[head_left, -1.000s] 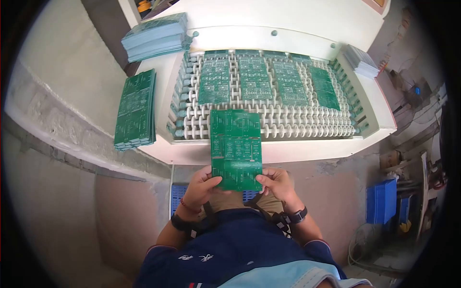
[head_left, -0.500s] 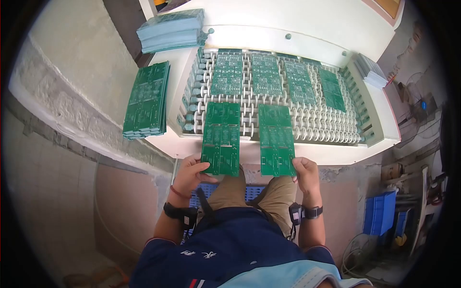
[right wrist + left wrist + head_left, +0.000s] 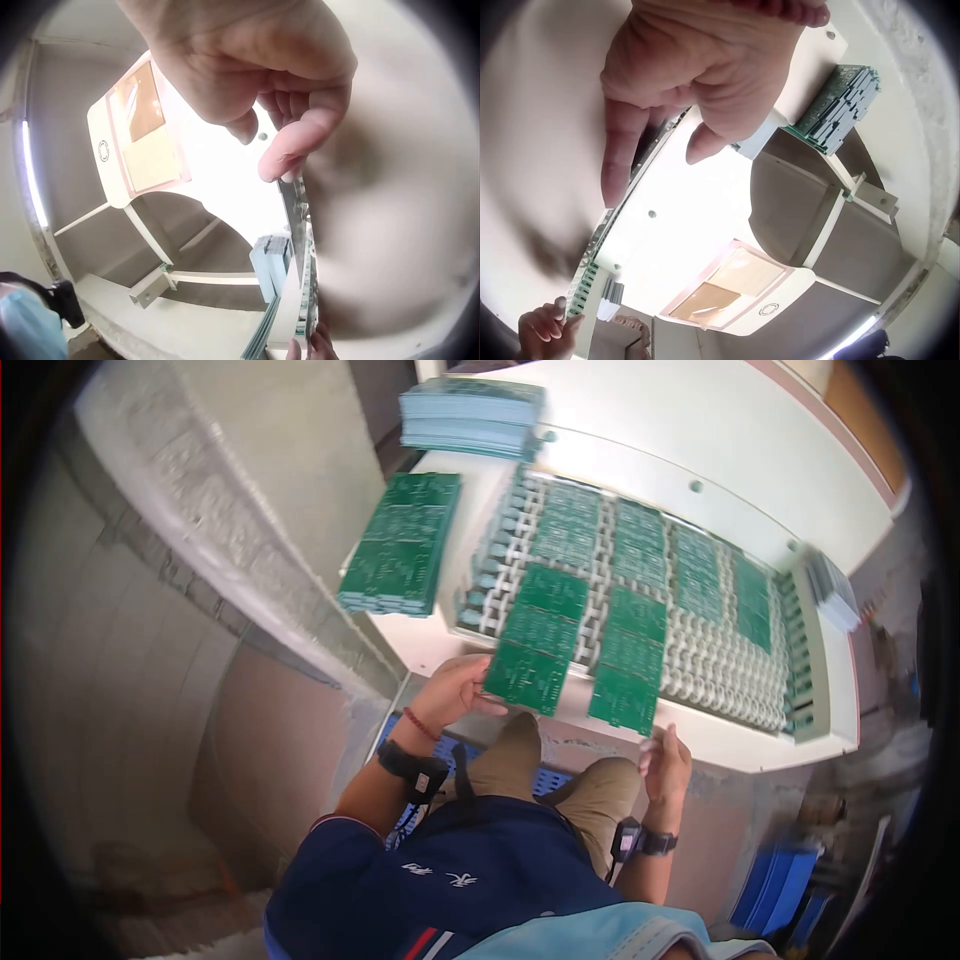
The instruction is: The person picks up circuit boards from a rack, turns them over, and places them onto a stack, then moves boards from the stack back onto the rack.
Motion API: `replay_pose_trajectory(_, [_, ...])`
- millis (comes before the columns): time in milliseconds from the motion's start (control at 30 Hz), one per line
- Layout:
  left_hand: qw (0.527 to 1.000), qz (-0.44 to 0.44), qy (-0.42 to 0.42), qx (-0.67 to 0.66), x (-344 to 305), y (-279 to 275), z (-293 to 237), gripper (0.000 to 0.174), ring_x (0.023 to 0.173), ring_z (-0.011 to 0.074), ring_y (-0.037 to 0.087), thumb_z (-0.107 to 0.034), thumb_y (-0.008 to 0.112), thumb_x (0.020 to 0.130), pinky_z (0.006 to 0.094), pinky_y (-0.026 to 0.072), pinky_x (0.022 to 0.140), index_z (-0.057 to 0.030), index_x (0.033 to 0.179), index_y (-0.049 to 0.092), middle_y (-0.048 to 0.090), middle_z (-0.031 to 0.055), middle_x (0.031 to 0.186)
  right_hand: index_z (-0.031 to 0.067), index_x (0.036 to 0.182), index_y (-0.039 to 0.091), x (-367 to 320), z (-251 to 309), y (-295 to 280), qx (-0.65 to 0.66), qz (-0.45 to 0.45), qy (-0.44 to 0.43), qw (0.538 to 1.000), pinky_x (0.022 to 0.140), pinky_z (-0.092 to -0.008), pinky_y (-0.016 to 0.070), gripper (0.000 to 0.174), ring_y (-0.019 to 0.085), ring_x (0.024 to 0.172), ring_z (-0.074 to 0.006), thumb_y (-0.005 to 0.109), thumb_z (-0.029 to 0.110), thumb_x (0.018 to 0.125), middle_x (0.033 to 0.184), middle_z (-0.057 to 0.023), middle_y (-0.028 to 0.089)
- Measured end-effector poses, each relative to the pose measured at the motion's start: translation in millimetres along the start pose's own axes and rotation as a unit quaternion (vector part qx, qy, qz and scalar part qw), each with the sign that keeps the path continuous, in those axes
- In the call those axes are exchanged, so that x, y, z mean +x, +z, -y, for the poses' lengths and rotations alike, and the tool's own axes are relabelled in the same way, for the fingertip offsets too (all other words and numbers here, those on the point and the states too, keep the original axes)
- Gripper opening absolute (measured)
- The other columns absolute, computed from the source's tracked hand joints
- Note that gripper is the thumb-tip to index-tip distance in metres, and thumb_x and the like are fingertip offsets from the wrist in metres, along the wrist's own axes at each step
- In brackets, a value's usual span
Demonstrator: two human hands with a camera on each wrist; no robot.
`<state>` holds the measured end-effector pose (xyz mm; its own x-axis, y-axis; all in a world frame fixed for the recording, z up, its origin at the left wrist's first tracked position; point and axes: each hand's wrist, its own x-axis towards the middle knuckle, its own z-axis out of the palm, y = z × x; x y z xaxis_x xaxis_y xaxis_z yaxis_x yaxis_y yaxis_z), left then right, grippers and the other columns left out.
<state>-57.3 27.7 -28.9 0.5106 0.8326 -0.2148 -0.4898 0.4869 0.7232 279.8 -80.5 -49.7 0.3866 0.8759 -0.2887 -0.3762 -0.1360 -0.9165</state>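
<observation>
Two green circuit boards, one on the left (image 3: 540, 622) and one on the right (image 3: 630, 650), lie side by side over the front of the roller bed, their near ends past its edge. Beside the left board's near corner is my left hand (image 3: 455, 690), fingers extended and thumb apart in the left wrist view (image 3: 697, 71). My right hand (image 3: 667, 765) is at the right board's near corner, fingertips close to it; whether they touch is unclear. The right wrist view shows that hand (image 3: 262, 67) with loosely bent fingers, not closed round the board.
More boards (image 3: 568, 525) lie in a row on the white rollers (image 3: 715, 670). Board stacks stand on the machine's left ledge (image 3: 400, 545) and behind it (image 3: 470, 420); another stack (image 3: 832, 595) is at the right. Blue bins (image 3: 775, 890) stand lower right.
Both boards were held over the front edge, first overlapping, then spread apart; they have moved forward over the rollers. Both hands have loosened from them. The head view has turned.
</observation>
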Motion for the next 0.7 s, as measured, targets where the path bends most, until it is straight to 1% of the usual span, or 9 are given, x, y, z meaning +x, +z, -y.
replay_pose_trajectory(100, [0.985,-0.107,0.126,0.058,-13,-20,-4,0.037,0.093,0.0245,0.060,-0.022,0.046,0.091,0.0402,0.0530,0.075,0.0043,0.117,0.046,0.057,0.0152,0.109,-0.0032,0.084,0.060,-13,3,-7,-0.047,0.061,0.036,0.996,0.034,-0.0210,0.0390,0.035,0.051,0.039,-0.0128,0.049,0.029,0.091,0.061,-0.0094,0.059])
replay_pose_trajectory(167, [0.922,-0.264,0.264,0.102,-30,-14,-22,0.036,0.102,0.0214,0.056,-0.021,0.047,0.091,0.0379,0.0515,0.078,0.0028,0.117,0.047,0.053,0.0145,0.116,-0.0026,0.082,0.061,-23,4,-5,-0.080,0.122,0.048,0.988,0.035,-0.0207,0.0395,0.034,0.052,0.039,-0.0126,0.050,0.029,0.090,0.060,-0.0092,0.060])
replay_pose_trajectory(233, [0.827,-0.328,0.416,0.188,-44,-19,-41,0.036,0.109,0.0211,0.050,-0.021,0.047,0.091,0.0379,0.0477,0.085,0.0021,0.119,0.046,0.049,0.0142,0.122,-0.0017,0.082,0.063,-35,13,8,-0.119,0.211,0.089,0.966,0.038,-0.0194,0.0420,0.028,0.055,0.043,-0.0117,0.055,0.025,0.088,0.060,-0.0087,0.061])
replay_pose_trajectory(267, [0.824,-0.334,0.419,0.185,-48,-17,-50,0.036,0.109,0.0211,0.050,-0.021,0.047,0.091,0.0379,0.0477,0.085,0.0021,0.119,0.046,0.049,0.0142,0.122,-0.0017,0.082,0.063,-40,18,19,-0.122,0.218,0.090,0.964,0.038,-0.0194,0.0420,0.028,0.055,0.043,-0.0117,0.055,0.025,0.088,0.060,-0.0087,0.061])
replay_pose_trajectory(333, [0.644,-0.406,0.534,0.367,-57,-10,-71,0.036,0.110,0.0265,0.049,-0.021,0.048,0.090,0.0349,0.0402,0.090,0.0024,0.117,0.047,0.048,0.0174,0.122,-0.0021,0.084,0.063,-49,30,47,-0.185,0.310,0.080,0.929,0.042,-0.0187,0.0431,0.023,0.056,0.047,-0.0105,0.057,0.019,0.087,0.063,-0.0075,0.062])
replay_pose_trajectory(467, [0.640,-0.368,0.467,0.487,-62,2,-92,0.043,0.117,0.0348,0.042,-0.026,0.052,0.088,0.0383,0.0345,0.096,0.0055,0.117,0.045,0.047,0.0231,0.121,-0.0014,0.083,0.063,-42,55,100,-0.241,0.410,0.037,0.879,0.045,-0.0188,0.0440,0.018,0.055,0.051,-0.0076,0.058,0.016,0.086,0.065,-0.0052,0.062])
replay_pose_trajectory(533, [0.519,-0.394,0.452,0.609,-61,5,-91,0.049,0.119,0.0389,0.039,-0.031,0.056,0.085,0.0414,0.0331,0.097,0.0056,0.116,0.046,0.047,0.0258,0.120,-0.0008,0.084,0.062,-34,72,131,-0.273,0.427,-0.001,0.862,0.046,-0.0193,0.0446,0.019,0.055,0.051,-0.0068,0.059,0.018,0.086,0.064,-0.0037,0.061])
replay_pose_trajectory(667, [0.458,-0.399,0.449,0.655,-65,23,-82,0.047,0.127,0.0430,0.026,-0.031,0.059,0.083,0.0458,0.0271,0.100,0.0040,0.114,0.050,0.036,0.0263,0.131,-0.0010,0.095,0.060,-2,88,200,-0.258,0.412,-0.047,0.873,0.047,-0.0212,0.0466,0.031,0.057,0.060,-0.0094,0.057,0.028,0.086,0.075,-0.0059,0.061])
replay_pose_trajectory(700, [0.470,-0.387,0.448,0.655,-64,24,-80,0.049,0.129,0.0449,0.017,-0.031,0.061,0.082,0.0484,0.0247,0.101,0.0040,0.115,0.050,0.029,0.0258,0.136,-0.0013,0.099,0.059,9,87,220,-0.246,0.400,-0.056,0.881,0.048,-0.0217,0.0471,0.035,0.057,0.062,-0.0106,0.057,0.031,0.086,0.079,-0.0072,0.061])
